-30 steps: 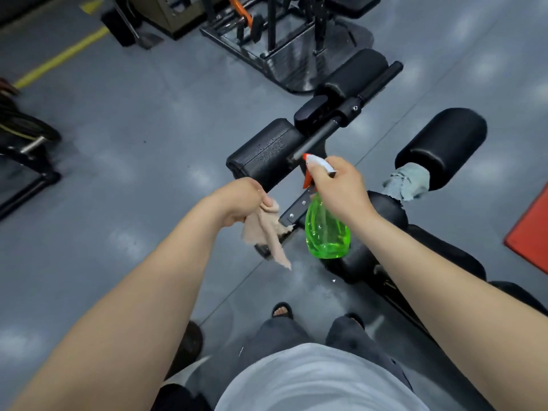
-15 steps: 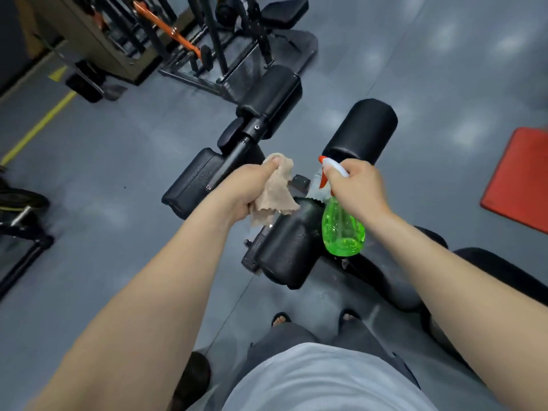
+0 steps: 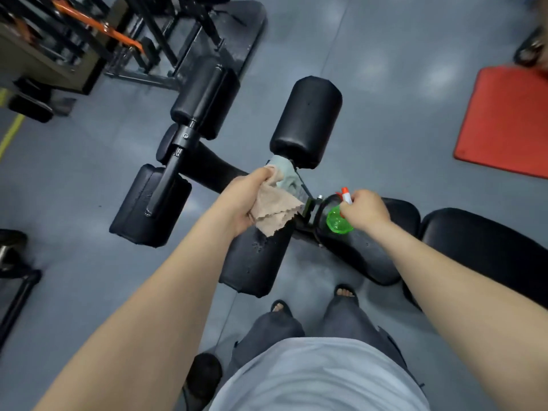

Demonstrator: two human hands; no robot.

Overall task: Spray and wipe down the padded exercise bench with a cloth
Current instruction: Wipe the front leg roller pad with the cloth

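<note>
while left hand point(image 3: 241, 200) grips cloth point(image 3: 274, 213), right hand point(image 3: 363, 210) holds bottle point(image 3: 336, 222).

place: this is looking like a gym | padded bench point(image 3: 307, 123) with black roller pads is standing on grey floor point(image 3: 385, 69) | metal rack point(image 3: 142, 78) with orange bar point(image 3: 98, 26) is standing behind | red mat point(image 3: 504, 120) is lying at right

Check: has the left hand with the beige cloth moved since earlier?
Yes. The left hand, gripping the beige cloth, moved from beside the flat black pad across to the grey wrap below the far black roller pad.
</note>
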